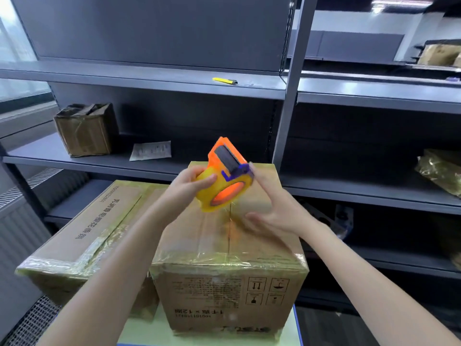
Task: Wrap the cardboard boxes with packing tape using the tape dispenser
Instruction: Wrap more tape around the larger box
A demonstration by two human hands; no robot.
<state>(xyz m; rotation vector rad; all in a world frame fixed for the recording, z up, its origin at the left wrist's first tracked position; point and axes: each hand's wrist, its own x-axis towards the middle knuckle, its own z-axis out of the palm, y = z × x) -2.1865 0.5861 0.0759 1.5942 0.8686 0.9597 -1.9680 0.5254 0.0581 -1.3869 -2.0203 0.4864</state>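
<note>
An orange tape dispenser (pixel 225 176) with a yellowish tape roll and a blue part is held in the air above a tall cardboard box (pixel 229 278). My left hand (pixel 189 187) grips the tape roll from the left. My right hand (pixel 272 208) has straight fingers, its fingertips touching the dispenser's blue end. The box top carries glossy tape along its seam and front edge. A second, flatter taped cardboard box (pixel 82 236) lies to the left, touching the tall one.
Grey metal shelving (pixel 154 83) fills the background. A small taped box (pixel 86 129) and a paper sheet (pixel 151 151) sit on the middle shelf, a yellow utility knife (pixel 224 81) on the upper one. Wrapped parcels (pixel 441 171) lie on the right shelves.
</note>
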